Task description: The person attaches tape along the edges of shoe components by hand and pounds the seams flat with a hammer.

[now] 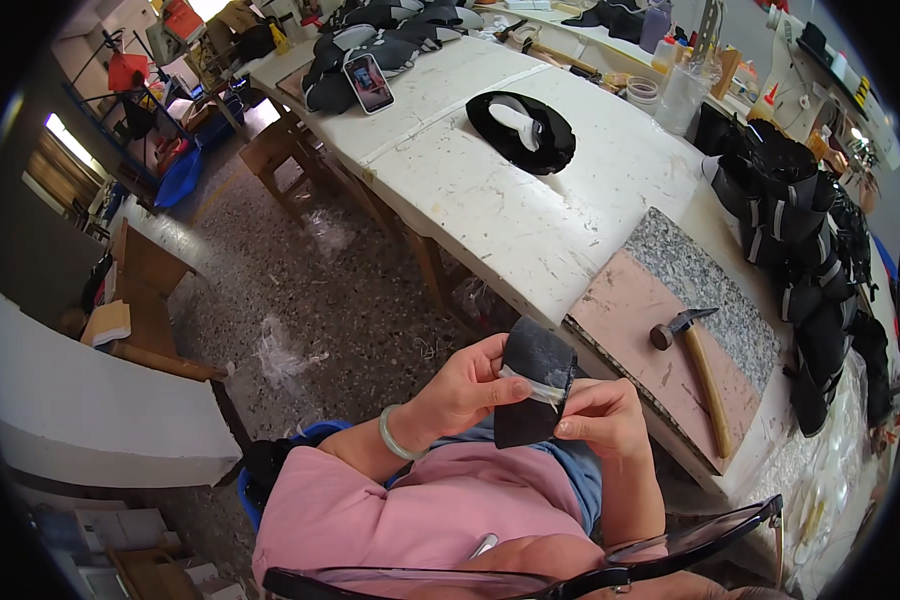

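A black piece with a pale strip is grasped by the left hand and pinched at its edge by the right hand, near the table, where a hammer is laid.

A phone stands on the white table.

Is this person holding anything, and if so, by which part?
Yes: a black, band-like piece crossed by a whitish strip. The left hand grips its left edge, thumb on its face; the right hand holds its right edge.
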The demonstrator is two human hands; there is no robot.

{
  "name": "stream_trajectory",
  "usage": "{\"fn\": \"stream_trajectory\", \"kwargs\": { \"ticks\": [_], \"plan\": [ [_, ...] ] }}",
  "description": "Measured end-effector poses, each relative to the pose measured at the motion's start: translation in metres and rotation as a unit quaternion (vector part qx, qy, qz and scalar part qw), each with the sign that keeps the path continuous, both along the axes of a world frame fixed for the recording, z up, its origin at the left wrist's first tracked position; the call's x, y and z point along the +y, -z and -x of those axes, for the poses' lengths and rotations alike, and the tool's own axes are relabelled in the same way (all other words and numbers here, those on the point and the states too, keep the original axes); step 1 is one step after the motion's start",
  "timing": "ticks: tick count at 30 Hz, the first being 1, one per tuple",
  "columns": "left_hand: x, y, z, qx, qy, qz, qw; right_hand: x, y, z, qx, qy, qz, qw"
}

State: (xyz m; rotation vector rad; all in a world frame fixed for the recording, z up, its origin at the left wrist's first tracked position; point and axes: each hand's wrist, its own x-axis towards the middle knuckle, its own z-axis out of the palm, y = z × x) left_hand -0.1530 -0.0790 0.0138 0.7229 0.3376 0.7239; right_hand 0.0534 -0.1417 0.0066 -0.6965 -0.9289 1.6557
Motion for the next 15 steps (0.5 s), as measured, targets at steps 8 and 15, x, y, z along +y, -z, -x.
{"fn": "stream_trajectory", "kwargs": {
  "ticks": [8,15],
  "plan": [
    [-0.006,0.006,0.005,0.001,-0.013,0.012,1.000,-0.003,-0.013,0.009,-0.042,0.019,0.034,0.998],
    [0.004,0.002,0.002,0.010,-0.079,0.011,0.997,0.015,-0.004,0.012,-0.058,0.053,0.077,0.994]
  ]
}}
